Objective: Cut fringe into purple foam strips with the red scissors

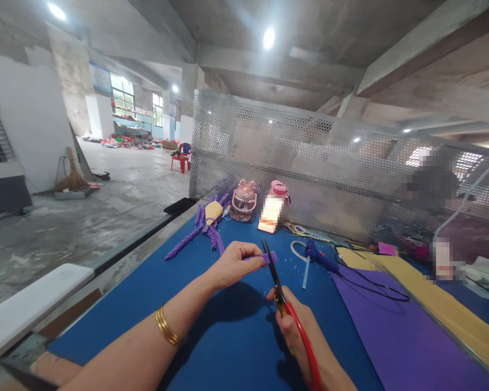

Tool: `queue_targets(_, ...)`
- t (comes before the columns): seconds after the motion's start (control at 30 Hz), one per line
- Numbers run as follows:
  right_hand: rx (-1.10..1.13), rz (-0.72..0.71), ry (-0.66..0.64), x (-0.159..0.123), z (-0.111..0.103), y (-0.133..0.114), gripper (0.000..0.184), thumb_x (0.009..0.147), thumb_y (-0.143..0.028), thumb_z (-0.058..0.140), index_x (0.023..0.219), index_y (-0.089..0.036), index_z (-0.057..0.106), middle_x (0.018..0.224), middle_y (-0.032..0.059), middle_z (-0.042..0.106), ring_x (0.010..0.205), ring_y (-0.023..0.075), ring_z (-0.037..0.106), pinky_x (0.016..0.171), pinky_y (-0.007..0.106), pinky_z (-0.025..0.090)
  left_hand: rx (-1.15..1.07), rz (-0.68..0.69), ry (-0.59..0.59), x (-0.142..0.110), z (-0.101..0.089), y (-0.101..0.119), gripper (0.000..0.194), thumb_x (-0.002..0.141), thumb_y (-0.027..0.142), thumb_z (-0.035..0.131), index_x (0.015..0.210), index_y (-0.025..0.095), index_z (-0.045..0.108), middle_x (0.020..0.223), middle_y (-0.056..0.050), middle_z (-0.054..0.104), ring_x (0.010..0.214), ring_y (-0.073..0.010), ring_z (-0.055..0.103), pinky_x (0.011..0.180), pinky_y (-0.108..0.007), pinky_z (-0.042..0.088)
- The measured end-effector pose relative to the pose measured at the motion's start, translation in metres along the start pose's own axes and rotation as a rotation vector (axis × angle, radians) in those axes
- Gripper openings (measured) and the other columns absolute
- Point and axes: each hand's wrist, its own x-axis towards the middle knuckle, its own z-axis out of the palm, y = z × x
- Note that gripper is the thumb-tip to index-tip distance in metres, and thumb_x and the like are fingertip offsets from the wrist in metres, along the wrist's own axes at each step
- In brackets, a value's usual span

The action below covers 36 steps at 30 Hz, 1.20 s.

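Note:
Between the thumb and fingers of my left hand (240, 263) is a narrow purple strip (272, 257), its short end sticking out to the right. My right hand (295, 326) is closed around scissors (303, 336) with red handles. Their dark blades point up and away from me, slightly apart, with the strip's end at them. Whether the strip is cut through I cannot tell. Just beyond my left hand lie purple flower sprigs (187, 240) bundled with a yellow piece (214, 212).
A blue glue gun (320, 257) with a black cord rests right of the scissors. Purple sheet (387, 326) and yellow sheet (444, 304) cover the right side. A pink clear-fronted container (244, 201) and a lit phone (269, 215) stand before a perforated metal screen (309, 157).

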Motion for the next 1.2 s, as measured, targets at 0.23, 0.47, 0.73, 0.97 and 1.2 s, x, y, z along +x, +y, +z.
queue_targets(0.23,-0.031,-0.016,-0.024,0.000,-0.002,-0.003,0.070,0.067,-0.084,0.025,0.091,-0.021,0.044,0.048,-0.0096,0.030,0.039,0.0076,0.025,0.036,0.019,0.017,-0.010,0.000,-0.017,0.000,0.000,-0.002,0.018,0.070,0.028,0.055,0.063,0.012,0.060,0.052,0.004,0.045,0.051,-0.0075,0.036,0.049,-0.021,0.026)
queue_targets(0.47,0.041,0.014,-0.017,0.000,0.000,0.007,0.069,0.067,-0.083,0.027,0.091,-0.020,0.044,0.046,-0.0112,0.026,0.039,0.0070,0.020,0.035,0.019,0.016,-0.007,0.001,-0.024,-0.001,0.001,-0.003,0.019,0.071,0.028,0.055,0.064,0.011,0.060,0.052,0.004,0.045,0.051,-0.0074,0.036,0.049,-0.021,0.025)
queue_targets(0.73,-0.002,0.016,0.014,0.000,0.002,0.011,0.070,0.068,-0.083,0.025,0.090,-0.020,0.045,0.046,-0.0113,0.024,0.039,0.0072,0.021,0.036,0.020,0.016,-0.026,-0.008,-0.031,-0.001,0.000,-0.002,0.021,0.070,0.031,0.056,0.064,0.012,0.059,0.051,0.004,0.043,0.050,-0.0068,0.034,0.048,-0.020,0.024)
queue_targets(0.97,-0.263,-0.056,0.028,-0.001,-0.002,-0.007,0.071,0.071,-0.082,0.020,0.091,-0.020,0.047,0.048,-0.0095,0.030,0.040,0.0098,0.028,0.040,0.021,0.019,-0.101,0.005,-0.073,0.000,0.001,-0.006,0.022,0.073,0.032,0.055,0.064,0.012,0.057,0.052,0.002,0.051,0.051,-0.0081,0.041,0.051,-0.021,0.029)
queue_targets(1.2,-0.705,-0.108,0.080,-0.003,-0.004,-0.012,0.051,0.080,-0.066,0.035,0.096,-0.018,0.044,0.051,-0.0049,0.046,0.044,0.0180,0.049,0.045,0.023,0.027,-0.067,-0.004,-0.072,0.000,0.002,-0.008,0.016,0.070,0.025,0.054,0.062,0.012,0.058,0.052,0.002,0.051,0.049,-0.0068,0.040,0.048,-0.020,0.027)
